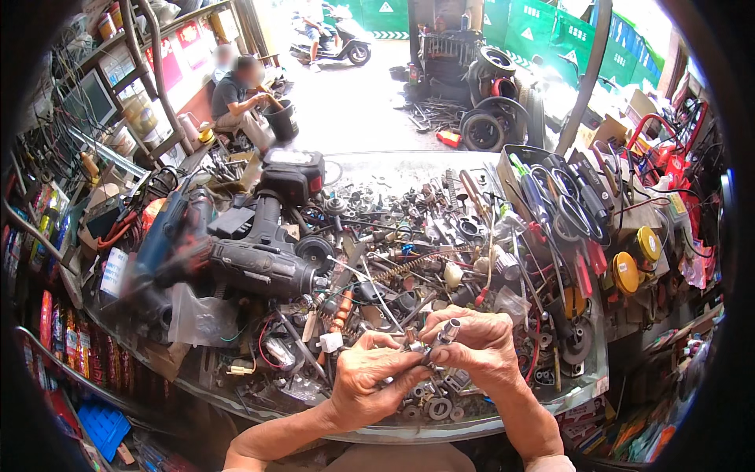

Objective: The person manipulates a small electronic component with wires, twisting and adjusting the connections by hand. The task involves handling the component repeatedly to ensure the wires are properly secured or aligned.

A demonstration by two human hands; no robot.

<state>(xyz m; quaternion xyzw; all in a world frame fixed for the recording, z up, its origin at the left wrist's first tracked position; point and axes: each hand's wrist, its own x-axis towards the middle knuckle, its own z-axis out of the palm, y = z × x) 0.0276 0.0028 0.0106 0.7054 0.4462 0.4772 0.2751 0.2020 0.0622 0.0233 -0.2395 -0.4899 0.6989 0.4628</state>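
Observation:
Above the near edge of the cluttered bench, my two hands meet fingertip to fingertip. Between the thumb and fingers of my right hand (481, 346) is a small shiny metal cylinder (448, 330), its open end tilted up; its exact kind is unclear. My left hand (371, 376) is closed in a pinch on a small metal piece (415, 346) touching the cylinder's lower end. Fingers cover much of both parts, and I cannot tell whether they are joined. Beneath my hands lie loose washers (439, 407) and other small metal parts.
A black cordless impact wrench (263, 263) lies left on the bench beside a blue power tool (161, 228). At right stands a bin of cables and hand tools (558, 189), near yellow round lids (625, 272). Beyond, a person (240, 98) sits by a black bucket (281, 122).

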